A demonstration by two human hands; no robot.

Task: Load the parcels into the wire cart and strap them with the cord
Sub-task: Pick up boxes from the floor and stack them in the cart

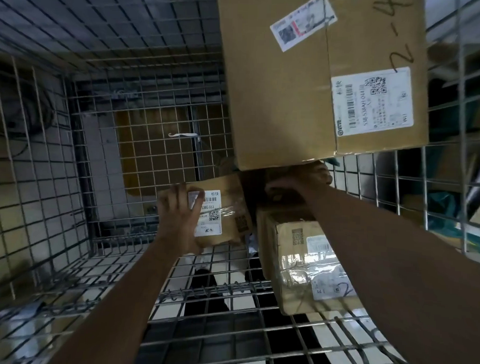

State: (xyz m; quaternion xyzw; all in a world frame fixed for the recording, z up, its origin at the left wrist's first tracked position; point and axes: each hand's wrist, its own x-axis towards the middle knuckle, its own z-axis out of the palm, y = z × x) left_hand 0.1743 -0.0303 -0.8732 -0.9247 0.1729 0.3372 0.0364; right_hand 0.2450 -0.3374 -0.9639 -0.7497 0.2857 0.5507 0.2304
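I look down into the wire cart (pixel 79 154). My left hand (pixel 179 218) grips a small cardboard parcel (pixel 227 206) with a white label, low in the cart. My right hand (pixel 301 178) reaches under the near edge of a large cardboard box (pixel 291 96) that fills the cart's right side; its fingers curl at the box's bottom edge, partly hidden in shadow. A taped medium parcel (pixel 301 263) lies below my right forearm. No cord is identifiable.
Wire mesh walls surround the space on the left, far and right sides, and the near wall's top rail (pixel 229 290) runs under my arms. The left half of the cart floor (pixel 153 151) holds no parcels. More goods lie outside the right wall (pixel 461 189).
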